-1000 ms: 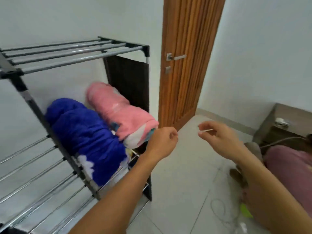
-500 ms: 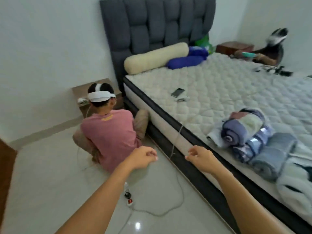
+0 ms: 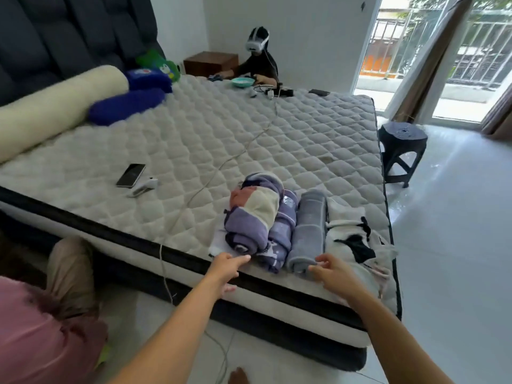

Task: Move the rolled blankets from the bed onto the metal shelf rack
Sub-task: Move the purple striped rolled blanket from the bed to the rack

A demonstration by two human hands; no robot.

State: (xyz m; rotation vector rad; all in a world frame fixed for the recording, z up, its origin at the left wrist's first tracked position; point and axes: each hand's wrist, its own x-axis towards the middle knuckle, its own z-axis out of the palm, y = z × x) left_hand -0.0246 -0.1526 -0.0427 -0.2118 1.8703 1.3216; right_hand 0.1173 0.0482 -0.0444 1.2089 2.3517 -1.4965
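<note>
Several rolled blankets lie side by side near the front edge of the quilted bed point(image 3: 249, 139). A purple, cream and rust patterned roll point(image 3: 253, 214) is leftmost, then a purple printed roll point(image 3: 279, 234), a grey-blue roll point(image 3: 309, 231) and a white and black blanket point(image 3: 352, 239). My left hand point(image 3: 225, 268) reaches to the mattress edge just below the patterned roll, fingers extended, holding nothing. My right hand point(image 3: 331, 270) hovers at the near end of the grey-blue roll, fingers apart. The metal shelf rack is out of view.
A phone point(image 3: 130, 175) and a white controller point(image 3: 144, 186) lie on the bed, with a cable point(image 3: 221, 164) running across it. A person in a pink shirt point(image 3: 41, 333) sits on the floor at left. Another person wearing a headset point(image 3: 259, 59) sits beyond the bed. A dark stool point(image 3: 401, 151) stands at right.
The view has swung from the rack, past the seated person, to the bed. Both hands have moved forward to the rolled blankets at the mattress edge.
</note>
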